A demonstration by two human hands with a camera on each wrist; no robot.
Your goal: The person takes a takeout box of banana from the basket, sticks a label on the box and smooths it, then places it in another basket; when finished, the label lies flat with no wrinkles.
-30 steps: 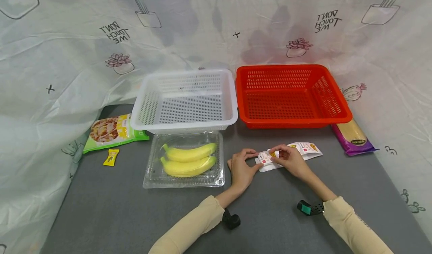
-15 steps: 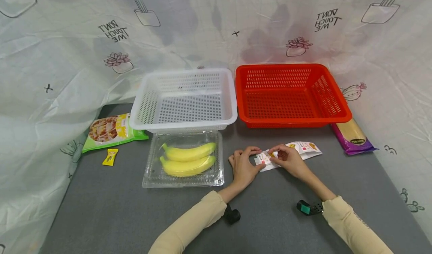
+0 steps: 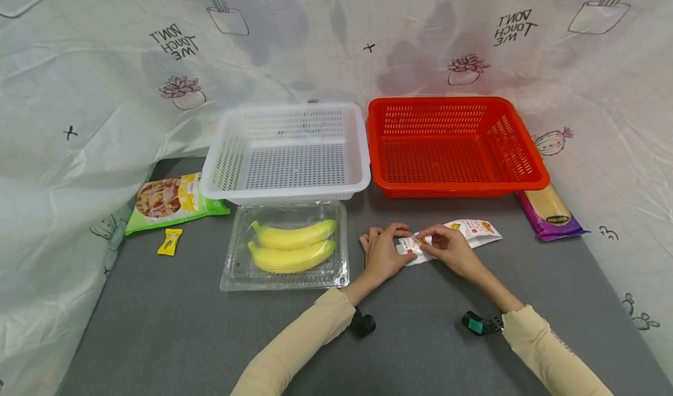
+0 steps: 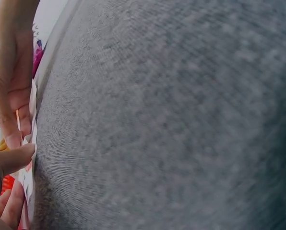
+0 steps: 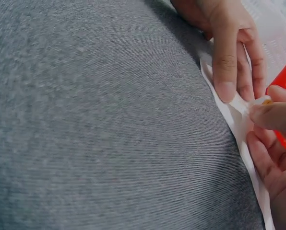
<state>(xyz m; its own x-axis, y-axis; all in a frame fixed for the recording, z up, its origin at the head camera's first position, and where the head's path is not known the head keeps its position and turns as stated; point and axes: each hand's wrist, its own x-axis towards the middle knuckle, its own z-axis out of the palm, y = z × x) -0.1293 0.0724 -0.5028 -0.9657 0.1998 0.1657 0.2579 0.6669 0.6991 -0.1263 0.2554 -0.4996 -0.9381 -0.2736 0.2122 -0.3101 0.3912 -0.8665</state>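
A long white paper-like packet point(image 3: 481, 229) with red print and yellow pictures lies slantwise on the grey table. At its left end my left hand point(image 3: 385, 254) presses it down, thumb at the near edge and fingers at the far edge. My right hand point(image 3: 453, 252) pinches a small white piece with a yellow patch point(image 3: 425, 240) between thumb and forefinger, over the packet; whether this is a folded-up part of it I cannot tell. In the right wrist view the left thumb point(image 5: 225, 86) lies straight on the packet, close to the pinching fingertips.
Behind stand a white basket point(image 3: 210, 177) and a red basket point(image 3: 462, 187), side by side. A clear box point(image 3: 231, 276) with two bananas point(image 3: 294, 236) sits left of my hands. A green food bag point(image 3: 163, 200), yellow candy point(image 3: 170, 242) and purple packet point(image 3: 559, 229) lie further out.
My left hand has shifted slightly right along the packet. The right hand keeps its pinch in nearly the same place. The head view has tilted a little.
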